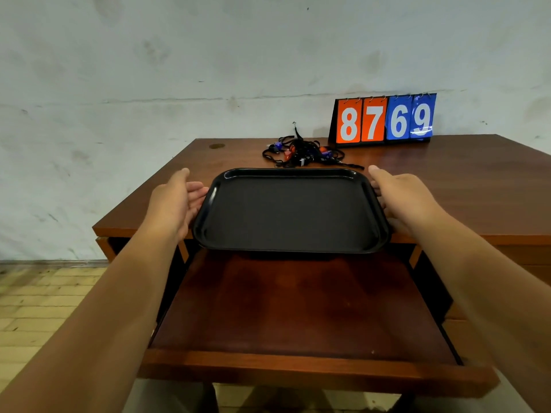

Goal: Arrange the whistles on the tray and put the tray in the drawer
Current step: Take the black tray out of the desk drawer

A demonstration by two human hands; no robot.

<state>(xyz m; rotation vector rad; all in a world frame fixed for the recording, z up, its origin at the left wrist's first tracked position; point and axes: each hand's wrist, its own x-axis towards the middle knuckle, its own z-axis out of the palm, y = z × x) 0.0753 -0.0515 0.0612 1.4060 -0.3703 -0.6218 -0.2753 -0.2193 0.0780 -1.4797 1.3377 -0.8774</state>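
Observation:
A black rectangular tray [293, 213] with nothing on it lies on the wooden desk, its near edge hanging slightly over the desk's front. My left hand [176, 198] is at the tray's left rim, palm facing it, fingers apart and thumb raised. My right hand [399, 195] is at the right rim in the same way, fingertips touching the edge. Neither thumb is clamped on the rim. A tangled pile of whistles [301, 153] in red, blue and black on black lanyards lies just behind the tray. The drawer [298, 308] below is pulled out, with nothing in it.
A flip scoreboard [384, 120] reading 8769 stands at the back of the desk [462, 180] against a stained white wall. Bare desk surface stretches to the right of the tray. Tiled floor shows at the lower left.

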